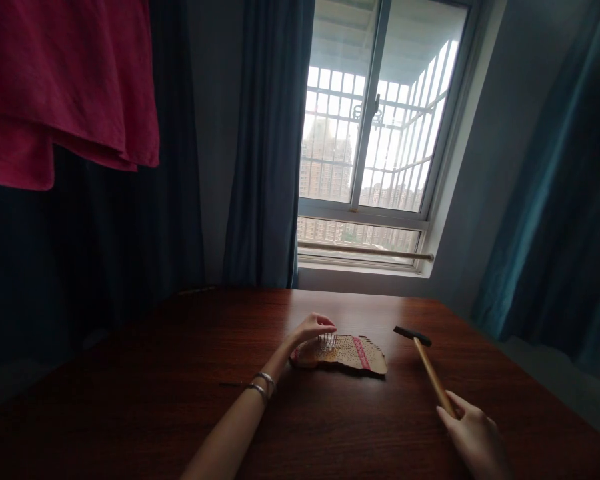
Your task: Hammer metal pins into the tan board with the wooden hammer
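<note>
A flat, irregular wooden board [353, 357] with a pink band and many small holes or nails lies on the dark wooden table [180, 400]. My left hand [313, 329] rests on the board's left part, fingers curled over a cluster of upright nails [327, 340]. Two silver bangles [263, 385] circle that wrist. My right hand [473, 430] grips the lower end of a hammer's wooden handle [433, 377]. The hammer's black head [413, 335] hovers just right of the board.
A window [375, 133] with a metal grille sits behind the table, flanked by teal curtains [270, 147]. A red cloth [65, 87] hangs at the upper left. A thin dark item [230, 384] lies on the table by my left forearm.
</note>
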The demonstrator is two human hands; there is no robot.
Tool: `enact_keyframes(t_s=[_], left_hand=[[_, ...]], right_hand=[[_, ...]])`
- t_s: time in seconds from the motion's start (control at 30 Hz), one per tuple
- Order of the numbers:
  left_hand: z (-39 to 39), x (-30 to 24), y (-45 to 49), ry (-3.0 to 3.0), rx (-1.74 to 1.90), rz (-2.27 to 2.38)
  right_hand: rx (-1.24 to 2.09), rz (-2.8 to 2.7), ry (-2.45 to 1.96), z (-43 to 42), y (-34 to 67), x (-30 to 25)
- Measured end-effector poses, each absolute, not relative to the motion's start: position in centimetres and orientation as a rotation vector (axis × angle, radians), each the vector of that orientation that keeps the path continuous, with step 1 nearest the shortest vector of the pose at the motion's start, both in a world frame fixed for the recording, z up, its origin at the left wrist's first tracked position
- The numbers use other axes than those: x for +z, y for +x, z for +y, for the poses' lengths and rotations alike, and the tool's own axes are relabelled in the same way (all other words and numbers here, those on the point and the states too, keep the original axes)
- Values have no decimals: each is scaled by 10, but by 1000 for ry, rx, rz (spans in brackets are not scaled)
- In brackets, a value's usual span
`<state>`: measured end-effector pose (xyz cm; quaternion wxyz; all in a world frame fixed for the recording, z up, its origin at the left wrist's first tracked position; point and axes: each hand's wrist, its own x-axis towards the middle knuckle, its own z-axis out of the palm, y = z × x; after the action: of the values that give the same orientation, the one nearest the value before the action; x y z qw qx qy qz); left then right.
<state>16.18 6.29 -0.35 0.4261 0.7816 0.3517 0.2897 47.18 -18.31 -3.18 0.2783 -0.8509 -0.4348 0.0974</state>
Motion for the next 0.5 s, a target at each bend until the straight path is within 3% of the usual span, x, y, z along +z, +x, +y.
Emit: enact_keyframes(t_s=[0.5], left_hand=[[109, -13, 116, 1643, 919, 1027]], right_hand=[[186, -1411, -2497, -194, 457, -35]])
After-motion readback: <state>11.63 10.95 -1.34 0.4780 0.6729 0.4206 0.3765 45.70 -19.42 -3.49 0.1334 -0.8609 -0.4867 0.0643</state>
